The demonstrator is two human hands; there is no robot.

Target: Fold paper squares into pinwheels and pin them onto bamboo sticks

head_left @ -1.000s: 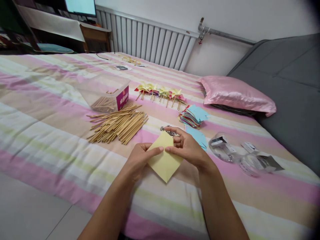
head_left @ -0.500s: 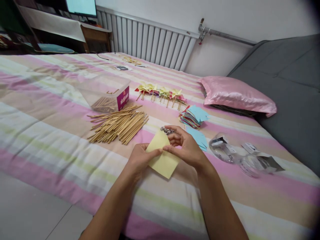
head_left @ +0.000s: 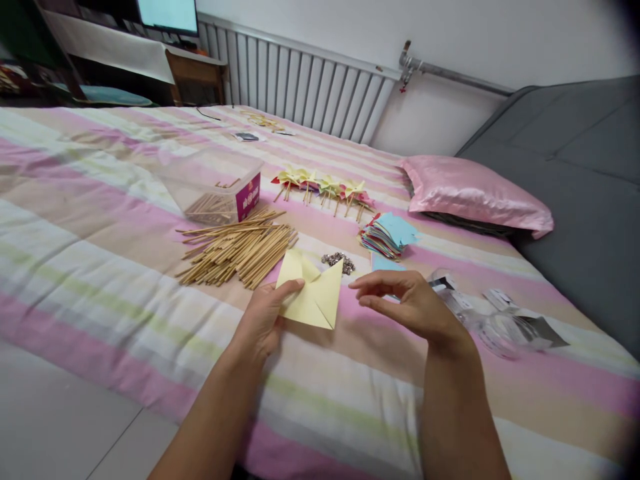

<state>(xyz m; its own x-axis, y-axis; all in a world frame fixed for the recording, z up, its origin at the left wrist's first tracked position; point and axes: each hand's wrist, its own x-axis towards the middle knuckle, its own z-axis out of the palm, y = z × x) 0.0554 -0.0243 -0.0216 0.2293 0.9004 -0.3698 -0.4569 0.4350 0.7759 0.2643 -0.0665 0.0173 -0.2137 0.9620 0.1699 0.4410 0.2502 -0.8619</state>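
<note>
My left hand [head_left: 267, 313] pinches the left side of a yellow paper square [head_left: 313, 300], thumb on top. Slits run in from the paper's corners, and a flap near its top edge stands raised. To the right, my right hand [head_left: 400, 297] hovers apart from the paper with thumb and fingers spread and nothing visible between them. Just behind the paper lies a small heap of shiny metal bits [head_left: 340, 262]. Light-blue cut paper [head_left: 385, 261] lies beyond my right hand, partly hidden by it.
Wooden sticks [head_left: 245, 250] are piled at left before a clear plastic box [head_left: 215, 193] holding more sticks. Finished paper pinwheels [head_left: 325, 187] lie in a row behind. A stack of coloured papers [head_left: 385, 237], clear plastic packaging [head_left: 505, 327] and a pink pillow [head_left: 475, 193] are at right.
My right hand has let go of the yellow paper and moved right. The paper has turned in my left hand and shifted slightly left, uncovering the metal bits.
</note>
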